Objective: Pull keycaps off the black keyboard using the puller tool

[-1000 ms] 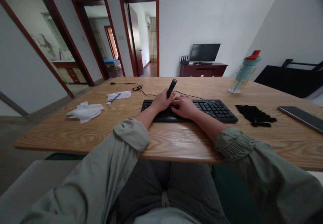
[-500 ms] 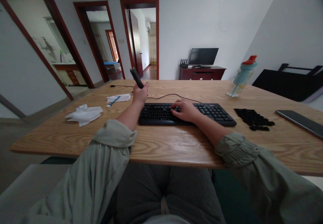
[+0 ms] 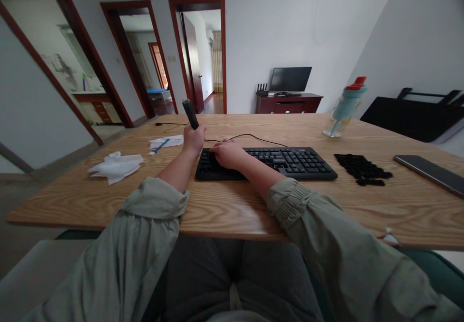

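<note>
My left hand is wrapped around a black cylindrical tool, held upright over the keyboard's far left corner. The tool's exact kind does not show. My right hand lies across the left end of a black keyboard, palm down, with its fingers stretched over the keys there. Its thumb is mostly hidden. Right of the keyboard is a flat patch of small black pieces that look like keycaps.
On the left lie a crumpled white tissue and a folded tissue with a thin blue stick. A black cable runs behind the keyboard. A water bottle and a dark phone are on the right.
My right hand has slid left along the keyboard, from its middle to its left end. My left hand has shifted slightly left and down, still holding the black tool.
</note>
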Available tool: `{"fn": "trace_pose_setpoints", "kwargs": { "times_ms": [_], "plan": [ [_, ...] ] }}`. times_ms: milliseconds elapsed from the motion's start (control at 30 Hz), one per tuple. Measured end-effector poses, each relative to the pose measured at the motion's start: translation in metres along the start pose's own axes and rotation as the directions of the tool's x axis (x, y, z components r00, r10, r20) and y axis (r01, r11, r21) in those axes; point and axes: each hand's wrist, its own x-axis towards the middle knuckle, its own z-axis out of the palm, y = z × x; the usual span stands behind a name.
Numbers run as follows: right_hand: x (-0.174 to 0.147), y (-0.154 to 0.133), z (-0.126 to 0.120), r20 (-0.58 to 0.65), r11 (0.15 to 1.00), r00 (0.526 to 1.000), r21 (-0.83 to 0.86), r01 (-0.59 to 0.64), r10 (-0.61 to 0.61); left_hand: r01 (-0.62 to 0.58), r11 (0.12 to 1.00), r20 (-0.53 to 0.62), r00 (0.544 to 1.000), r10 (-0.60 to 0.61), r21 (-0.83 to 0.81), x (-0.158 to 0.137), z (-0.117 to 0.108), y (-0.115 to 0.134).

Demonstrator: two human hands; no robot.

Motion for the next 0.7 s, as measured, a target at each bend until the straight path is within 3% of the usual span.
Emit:
{"fn": "trace_pose_setpoints", "kwargs": {
  "times_ms": [167,367,467,600,700],
  "plan": [
    [-0.006,0.007,-0.001,-0.009,0.999,0.999,0.018,0.051,-0.051,0.017,0.998,0.002,1.000,-0.017,-0.068,-0.002,-0.001,0.007],
    [-0.039,0.016,-0.031,-0.114,0.993,0.993,0.116,0.026,-0.013,-0.018,0.991,0.043,0.999,0.024,-0.133,-0.002,-0.002,0.011],
    [-0.075,0.043,-0.045,-0.194,0.964,0.970,0.251,-0.092,0.143,0.000,0.989,0.062,0.998,0.009,-0.149,-0.003,-0.002,0.013],
    [-0.137,0.098,-0.052,-0.226,0.875,0.885,0.374,-0.308,0.408,0.054,0.991,0.097,0.994,-0.042,-0.124,-0.006,0.000,0.012],
    [-0.170,0.124,-0.052,-0.190,0.844,0.863,0.385,-0.373,0.468,0.037,0.997,0.109,0.994,-0.030,-0.066,-0.011,0.003,0.008]
  ]
}}
